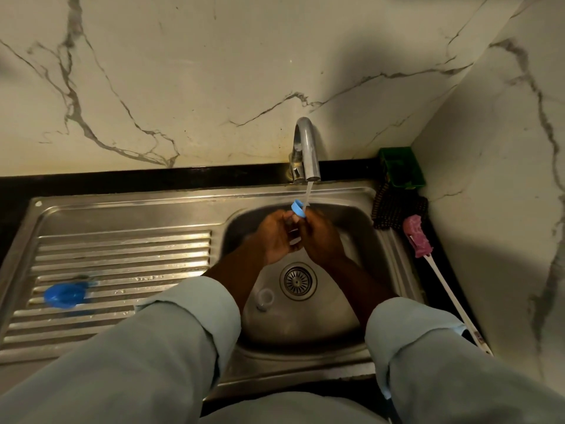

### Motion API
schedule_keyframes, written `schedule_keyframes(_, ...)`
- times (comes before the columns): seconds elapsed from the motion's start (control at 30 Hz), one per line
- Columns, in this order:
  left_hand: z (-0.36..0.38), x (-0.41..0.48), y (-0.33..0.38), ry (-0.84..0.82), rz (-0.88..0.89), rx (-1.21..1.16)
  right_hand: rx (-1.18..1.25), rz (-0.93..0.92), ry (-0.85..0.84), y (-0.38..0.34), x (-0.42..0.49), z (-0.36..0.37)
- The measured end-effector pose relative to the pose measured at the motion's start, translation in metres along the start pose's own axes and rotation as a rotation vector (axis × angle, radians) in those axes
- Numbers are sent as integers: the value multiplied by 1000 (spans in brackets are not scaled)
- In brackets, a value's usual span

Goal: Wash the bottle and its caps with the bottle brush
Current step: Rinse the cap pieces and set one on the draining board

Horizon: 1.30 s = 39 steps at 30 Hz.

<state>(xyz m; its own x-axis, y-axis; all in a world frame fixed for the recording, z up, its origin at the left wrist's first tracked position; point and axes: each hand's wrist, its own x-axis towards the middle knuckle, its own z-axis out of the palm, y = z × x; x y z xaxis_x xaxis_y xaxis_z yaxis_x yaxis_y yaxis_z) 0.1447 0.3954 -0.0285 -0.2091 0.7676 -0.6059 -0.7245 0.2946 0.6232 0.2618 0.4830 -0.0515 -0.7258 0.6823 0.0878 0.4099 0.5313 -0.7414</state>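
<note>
Pinching blue cap (298, 208) between left hand (273, 237) and right hand (321, 237) grips under tap (307, 148) stream. Risking dropping it toward drain (298, 281) at 6 o'clock through wet hold.

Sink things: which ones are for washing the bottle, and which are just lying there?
For the job: blue cap, held by left hand and right hand; blue bottle; clear cap; bottle brush; running tap.
Just lying about: green tub; dark scrubber.
</note>
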Motion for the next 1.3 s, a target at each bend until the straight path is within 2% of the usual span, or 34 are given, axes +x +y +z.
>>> schedule_keyframes(0.1,1,-1,-1,28,33,-62,-38,-33,-80,-3,1,1)
schedule_keyframes(0.17,-2,3,-3,55,55,-61,-21,-64,-77,-3,0,2)
schedule_keyframes(0.3,-3,7,-3,60,98,15,-3,-100,70,-4,-4,7)
schedule_keyframes(0.43,1,5,0,94,81,57,-197,-166,150,-11,-4,4)
schedule_keyframes(0.57,1,1,1,112,-3,133,-288,-268,72,-3,-4,-4)
schedule_keyframes(0.73,-5,6,0,122,-20,3,-267,-270,-11,2,-17,-4)
schedule_keyframes(0.83,-10,2,3,151,-38,210,-346,-265,-19,13,-22,-4)
schedule_keyframes(0.9,-11,1,-1,123,-51,258,-325,-230,6,13,-22,-4)
schedule_keyframes(1.0,-11,2,-8,58,-47,207,-252,-200,14,9,-19,-4)
schedule_keyframes(1.17,-3,5,-4,60,48,135,-35,-87,100,-5,-9,5)
schedule_keyframes(1.23,-5,7,3,87,59,112,12,-119,113,-12,-10,7)
schedule_keyframes(1.3,-8,3,13,73,40,115,-30,-198,29,-8,-11,1)
